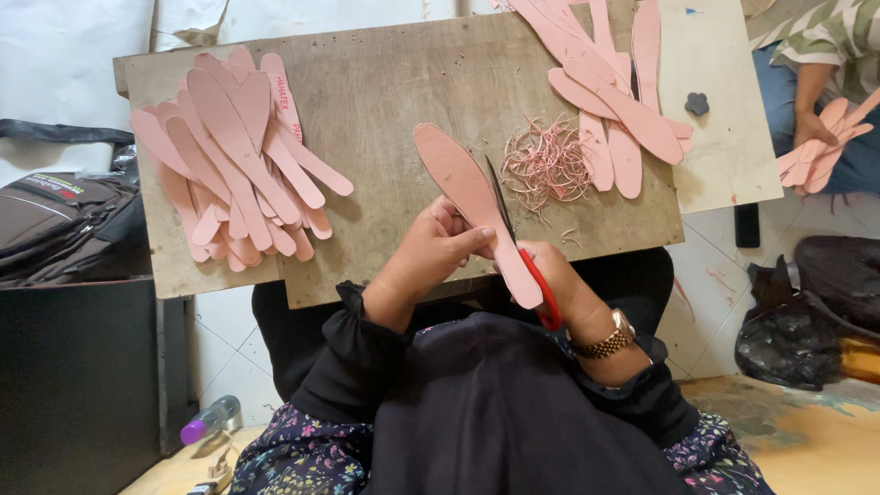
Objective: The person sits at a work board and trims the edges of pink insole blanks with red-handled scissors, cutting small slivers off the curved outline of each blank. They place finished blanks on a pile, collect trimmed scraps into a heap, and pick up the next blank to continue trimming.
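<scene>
Black backpack (64,220) at far left, beside wooden board (385,82). Heap of pink sole-shaped cardboard pieces (234,156) on board's left part. Left hand (431,252) pinches long pink cardboard insole (472,206) over board's near edge. Right hand (559,284) closed around red-handled scissors (527,266), blades at insole's edge. Pink trimmings (547,165) just beside; second pink heap (610,101) further right.
</scene>
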